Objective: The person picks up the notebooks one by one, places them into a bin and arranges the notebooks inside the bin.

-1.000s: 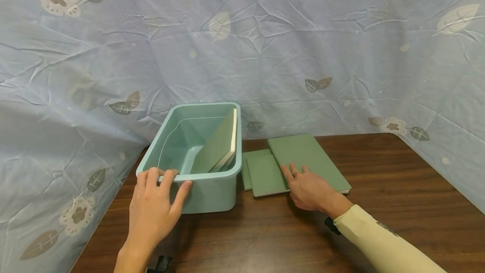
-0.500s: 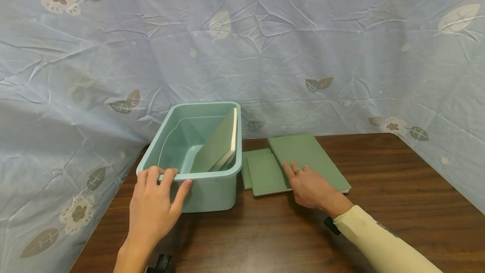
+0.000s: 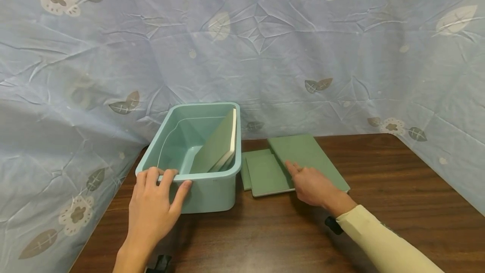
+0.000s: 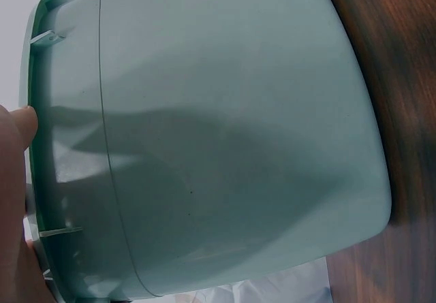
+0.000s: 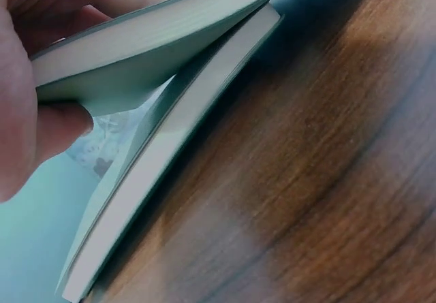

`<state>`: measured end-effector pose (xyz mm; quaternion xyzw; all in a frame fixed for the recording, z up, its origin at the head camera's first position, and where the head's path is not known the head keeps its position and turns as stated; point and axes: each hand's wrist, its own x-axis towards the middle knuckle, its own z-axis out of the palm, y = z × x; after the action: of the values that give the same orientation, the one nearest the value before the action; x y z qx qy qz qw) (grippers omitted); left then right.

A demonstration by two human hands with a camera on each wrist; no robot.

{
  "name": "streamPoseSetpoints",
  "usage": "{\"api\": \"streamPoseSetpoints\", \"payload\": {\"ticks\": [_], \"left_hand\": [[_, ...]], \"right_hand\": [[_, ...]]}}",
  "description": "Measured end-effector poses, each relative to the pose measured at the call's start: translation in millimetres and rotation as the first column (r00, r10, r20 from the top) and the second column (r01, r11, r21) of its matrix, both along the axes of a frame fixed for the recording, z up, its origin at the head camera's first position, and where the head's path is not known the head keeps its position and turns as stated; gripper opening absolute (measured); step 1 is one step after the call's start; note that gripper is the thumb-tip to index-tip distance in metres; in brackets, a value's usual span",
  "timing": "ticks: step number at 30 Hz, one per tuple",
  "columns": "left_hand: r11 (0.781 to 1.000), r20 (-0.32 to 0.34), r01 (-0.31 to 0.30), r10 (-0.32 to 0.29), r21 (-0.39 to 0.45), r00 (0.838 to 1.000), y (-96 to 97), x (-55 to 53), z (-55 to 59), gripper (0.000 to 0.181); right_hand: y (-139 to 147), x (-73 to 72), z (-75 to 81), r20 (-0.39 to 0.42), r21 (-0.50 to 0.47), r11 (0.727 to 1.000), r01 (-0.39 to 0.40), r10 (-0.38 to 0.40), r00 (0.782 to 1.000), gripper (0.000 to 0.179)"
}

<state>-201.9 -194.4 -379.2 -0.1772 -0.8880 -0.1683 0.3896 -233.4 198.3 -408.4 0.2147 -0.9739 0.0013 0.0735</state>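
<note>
My left hand (image 3: 151, 207) grips the near rim of a pale green plastic bin (image 3: 210, 195), fingers over the edge and thumb outside. Inside the bin, green notebooks (image 3: 215, 144) lean against its right wall. To the right, my right hand (image 3: 314, 188) pinches the near-left side of a large green notebook (image 3: 303, 148). Its thumb (image 5: 65, 127) is under the cover in the right wrist view, with fingers on top. That side is raised off a smaller green notebook (image 3: 265, 176) beneath. Another green notebook (image 3: 246, 177) shows at the left of the pile, mostly covered.
Everything stands on a dark brown wooden table (image 3: 394, 188). A bluish floral cloth (image 3: 265, 66) hangs right behind the table and along both sides. The bin's right wall stands close to the leftmost notebook.
My right hand has shifted slightly right along the large notebook, and its spread fingers have drawn together. The left hand and the bin stay where they were.
</note>
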Motion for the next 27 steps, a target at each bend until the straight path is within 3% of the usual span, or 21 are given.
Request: {"api": "streamPoseSetpoints", "payload": {"ticks": [9, 17, 27], "left_hand": [[1.0, 0.0, 0.002, -0.002, 0.003, 1.0, -1.0, 2.0, 1.0, 0.038], [1.0, 0.0, 0.005, -0.005, -0.001, 1.0, 0.0, 1.8, 1.1, 0.038], [1.0, -0.001, 0.003, -0.003, -0.002, 1.0, 0.2, 0.6, 0.0, 0.038]], "right_hand": [[6.4, -0.1, 3.7, -0.093, -0.088, 0.996, -0.033, 0.025, 0.995, 0.052], [17.1, 1.1, 12.4, -0.125, -0.213, 0.977, -0.011, -0.016, 0.992, 0.048], [26.8, 1.8, 20.4, -0.197, -0.258, 0.966, 0.033, -0.086, 0.977, 0.043]]}}
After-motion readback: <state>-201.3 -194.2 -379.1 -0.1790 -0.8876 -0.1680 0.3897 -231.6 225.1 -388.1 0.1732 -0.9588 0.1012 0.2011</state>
